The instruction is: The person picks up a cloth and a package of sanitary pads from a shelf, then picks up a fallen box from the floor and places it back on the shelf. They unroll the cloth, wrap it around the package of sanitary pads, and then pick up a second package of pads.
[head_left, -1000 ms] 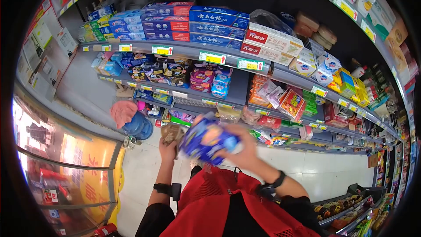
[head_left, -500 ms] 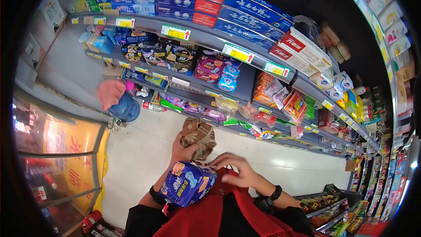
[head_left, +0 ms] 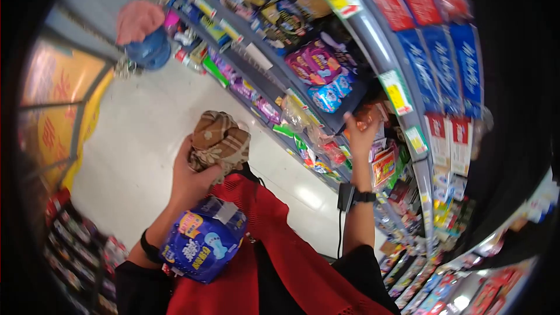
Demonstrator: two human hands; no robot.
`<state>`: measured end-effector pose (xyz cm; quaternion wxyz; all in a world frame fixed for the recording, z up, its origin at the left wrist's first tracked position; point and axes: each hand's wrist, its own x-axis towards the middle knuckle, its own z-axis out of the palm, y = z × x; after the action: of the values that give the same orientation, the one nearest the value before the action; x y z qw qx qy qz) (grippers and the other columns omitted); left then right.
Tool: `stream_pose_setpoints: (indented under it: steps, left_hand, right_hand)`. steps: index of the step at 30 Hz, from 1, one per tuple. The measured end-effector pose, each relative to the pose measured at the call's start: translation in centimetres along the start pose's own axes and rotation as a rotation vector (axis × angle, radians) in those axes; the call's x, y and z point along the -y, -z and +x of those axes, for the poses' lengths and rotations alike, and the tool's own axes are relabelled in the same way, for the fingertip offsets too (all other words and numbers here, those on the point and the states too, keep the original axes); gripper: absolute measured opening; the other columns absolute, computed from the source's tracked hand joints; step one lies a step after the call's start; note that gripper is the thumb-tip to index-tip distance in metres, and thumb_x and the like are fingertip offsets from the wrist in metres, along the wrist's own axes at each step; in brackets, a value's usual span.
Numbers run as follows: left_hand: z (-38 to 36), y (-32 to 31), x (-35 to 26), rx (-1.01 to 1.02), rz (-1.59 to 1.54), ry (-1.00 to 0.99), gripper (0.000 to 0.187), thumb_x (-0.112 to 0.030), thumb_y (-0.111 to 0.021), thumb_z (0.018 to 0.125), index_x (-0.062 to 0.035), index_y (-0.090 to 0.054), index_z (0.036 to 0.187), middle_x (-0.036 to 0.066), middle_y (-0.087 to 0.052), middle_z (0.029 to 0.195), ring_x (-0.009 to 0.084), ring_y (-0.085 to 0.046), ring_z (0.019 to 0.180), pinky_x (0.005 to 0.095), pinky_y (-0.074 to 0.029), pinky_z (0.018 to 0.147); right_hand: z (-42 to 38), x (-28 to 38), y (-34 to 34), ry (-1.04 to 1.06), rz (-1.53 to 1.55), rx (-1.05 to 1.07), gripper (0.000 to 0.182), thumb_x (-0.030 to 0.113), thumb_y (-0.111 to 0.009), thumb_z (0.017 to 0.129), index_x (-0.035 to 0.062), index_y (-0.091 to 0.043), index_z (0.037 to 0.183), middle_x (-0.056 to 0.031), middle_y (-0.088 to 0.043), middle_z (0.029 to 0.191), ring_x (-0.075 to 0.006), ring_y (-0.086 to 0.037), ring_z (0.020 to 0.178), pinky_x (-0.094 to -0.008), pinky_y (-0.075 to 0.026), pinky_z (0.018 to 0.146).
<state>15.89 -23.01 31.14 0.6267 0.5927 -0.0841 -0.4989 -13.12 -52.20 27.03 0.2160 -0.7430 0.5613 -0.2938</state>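
My left hand (head_left: pixel 195 169) is closed round a bunched brown checked cloth (head_left: pixel 219 143). A blue-purple packet (head_left: pixel 204 239) rests against my left forearm and the red garment, below that hand. My right hand (head_left: pixel 363 134) is raised at the shelf, its thumb and some fingers apart, beside an orange-brown packet (head_left: pixel 368 115). Whether it touches that packet is unclear. Just up and left of it on the shelf lie a light-blue packet (head_left: pixel 329 94) and magenta packets (head_left: pixel 315 63).
Shelves with price tags (head_left: pixel 396 92) run diagonally down to the right. Blue and red boxes (head_left: pixel 440 70) stand on the upper shelf. A blue water bottle (head_left: pixel 149 51) with a pink cloth (head_left: pixel 139 21) is at the upper left. An orange-yellow panel (head_left: pixel 55 102) stands at the left.
My right hand has moved from beside the cloth and the blue-purple packet out to the shelf. The view has turned and come closer to the shelves. The cloth stays in my left hand.
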Motion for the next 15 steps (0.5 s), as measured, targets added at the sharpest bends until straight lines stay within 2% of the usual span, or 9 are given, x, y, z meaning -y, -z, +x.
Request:
stream_pose_setpoints:
  steps: [1, 2, 3, 4, 7, 12, 13, 15]
  left_hand:
    - [0.1, 0.1, 0.9, -0.050, -0.034, -0.004, 0.056, 0.007, -0.063, 0.071, 0.0014, -0.046, 0.123, 0.009, -0.060, 0.110, 0.0170, -0.058, 0.101, 0.0292, -0.048, 0.087]
    - [0.2, 0.1, 1.4, -0.086, -0.048, 0.025, 0.056, 0.007, -0.063, 0.071, 0.0016, -0.045, 0.123, 0.009, -0.059, 0.110, 0.0172, -0.059, 0.101, 0.0290, -0.048, 0.087]
    - [0.2, 0.1, 1.6, -0.124, -0.061, 0.051, 0.056, 0.007, -0.063, 0.071, 0.0019, -0.045, 0.123, 0.009, -0.059, 0.110, 0.0173, -0.059, 0.101, 0.0288, -0.048, 0.087]
    - [0.2, 0.0, 1.7, -0.164, -0.072, 0.073, 0.056, 0.007, -0.063, 0.071, 0.0022, -0.044, 0.123, 0.010, -0.059, 0.110, 0.0175, -0.059, 0.101, 0.0286, -0.048, 0.087]
    - [0.0, -0.2, 2.7, -0.295, -0.096, 0.093, 0.054, 0.011, -0.059, 0.071, 0.0024, -0.045, 0.123, 0.009, -0.059, 0.111, 0.0178, -0.059, 0.103, 0.0289, -0.048, 0.088]
    - [-0.1, 0.1, 4.1, -0.446, -0.094, 0.109, 0.056, 0.012, -0.057, 0.072, 0.0033, -0.044, 0.125, 0.010, -0.058, 0.114, 0.0184, -0.059, 0.104, 0.0292, -0.048, 0.088]
    - [0.0, -0.1, 4.2, -0.459, -0.101, 0.116, 0.057, 0.012, -0.058, 0.072, 0.0031, -0.043, 0.126, 0.010, -0.058, 0.114, 0.0181, -0.059, 0.104, 0.0293, -0.048, 0.089]
    - [0.3, -0.5, 4.0, -0.451, -0.127, 0.097, 0.056, 0.011, -0.058, 0.072, 0.0031, -0.044, 0.126, 0.010, -0.058, 0.114, 0.0178, -0.059, 0.104, 0.0294, -0.048, 0.089]
  right_hand:
    - [2.7, 0.5, -0.5, 0.057, -0.039, -0.011, 0.090, 0.031, -0.081, 0.070, -0.0014, -0.032, 0.137, -0.0189, -0.041, 0.127, -0.0296, -0.048, 0.113, -0.0379, -0.042, 0.092]
    - [5.4, -0.1, -1.1, 0.095, -0.373, -0.066, 0.098, 0.042, -0.080, 0.068, -0.0034, -0.030, 0.139, -0.0255, -0.036, 0.137, -0.0388, -0.041, 0.123, -0.0437, -0.030, 0.105]
    - [7.7, 1.1, -1.7, 0.072, -0.341, 0.017, 0.103, 0.048, -0.078, 0.068, -0.0052, -0.027, 0.140, -0.0303, -0.028, 0.143, -0.0408, -0.031, 0.131, -0.0414, -0.020, 0.110]
    - [9.5, 1.0, -2.5, 0.128, -0.319, 0.020, 0.105, 0.046, -0.081, 0.064, -0.0003, -0.026, 0.141, -0.0256, -0.028, 0.144, -0.0379, -0.024, 0.135, -0.0452, -0.020, 0.111]
    - [14.2, 3.5, -3.5, 0.042, -0.351, 0.330, 0.114, 0.052, -0.081, 0.060, 0.0012, -0.022, 0.143, -0.0263, -0.026, 0.145, -0.0386, -0.021, 0.137, -0.0462, -0.018, 0.112]
    - [20.6, -0.7, -4.9, 0.179, -0.427, 0.528, 0.116, 0.030, -0.087, 0.059, 0.0007, -0.015, 0.145, -0.0252, -0.033, 0.141, -0.0316, -0.035, 0.131, -0.0376, -0.028, 0.108]
    - [21.1, -1.6, -5.5, 0.290, -0.413, 0.509, 0.109, 0.028, -0.087, 0.060, 0.0001, -0.021, 0.143, -0.0228, -0.041, 0.135, -0.0298, -0.043, 0.124, -0.0368, -0.034, 0.104]
    - [21.5, -2.3, -5.9, 0.345, -0.434, 0.450, 0.104, 0.027, -0.087, 0.060, -0.0002, -0.026, 0.140, -0.0217, -0.044, 0.132, -0.0295, -0.045, 0.121, -0.0372, -0.035, 0.102]
